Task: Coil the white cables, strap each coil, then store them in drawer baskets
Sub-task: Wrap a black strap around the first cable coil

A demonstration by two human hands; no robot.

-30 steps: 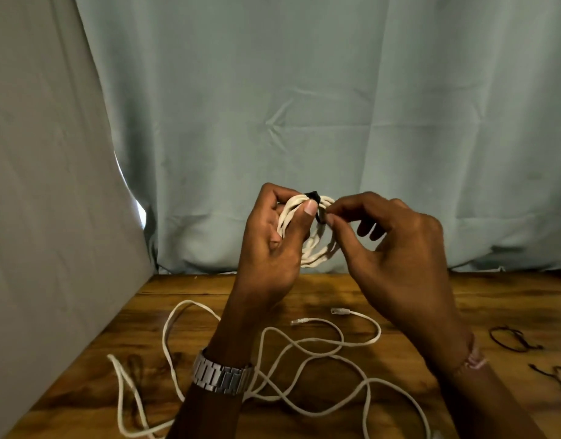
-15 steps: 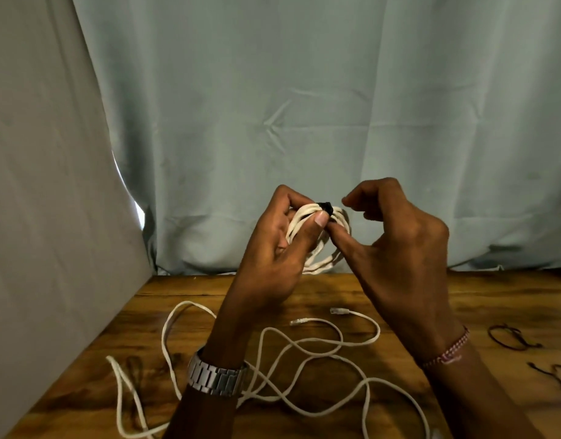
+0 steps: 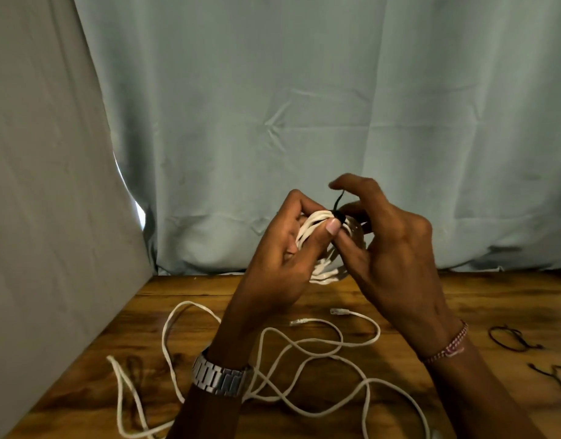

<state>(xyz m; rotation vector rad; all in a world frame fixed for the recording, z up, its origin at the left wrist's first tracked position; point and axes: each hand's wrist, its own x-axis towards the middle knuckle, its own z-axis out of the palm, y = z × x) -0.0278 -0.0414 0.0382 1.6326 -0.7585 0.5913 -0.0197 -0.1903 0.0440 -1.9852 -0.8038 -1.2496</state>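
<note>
Strapping the small white cable coil [image 3: 324, 248] mid-air above the wooden table [image 3: 184, 353]

My left hand [image 3: 282, 264] grips the coil, thumb clamped over it; my right hand [image 3: 390, 248] pinches the thin black strap [image 3: 337, 204] on top.

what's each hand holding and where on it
Left hand grips the white coil at its top, thumb over the strands. Right hand works the black strap there; its exact hold is hidden.

Two bare forearms enter from the lower frame. The left hand [image 3: 279, 264] has a silver link-band metal watch [image 3: 220, 378] at its wrist; the right hand [image 3: 396, 248] wears a thin pink-and-red beaded thread bracelet [image 3: 448, 348].
</note>
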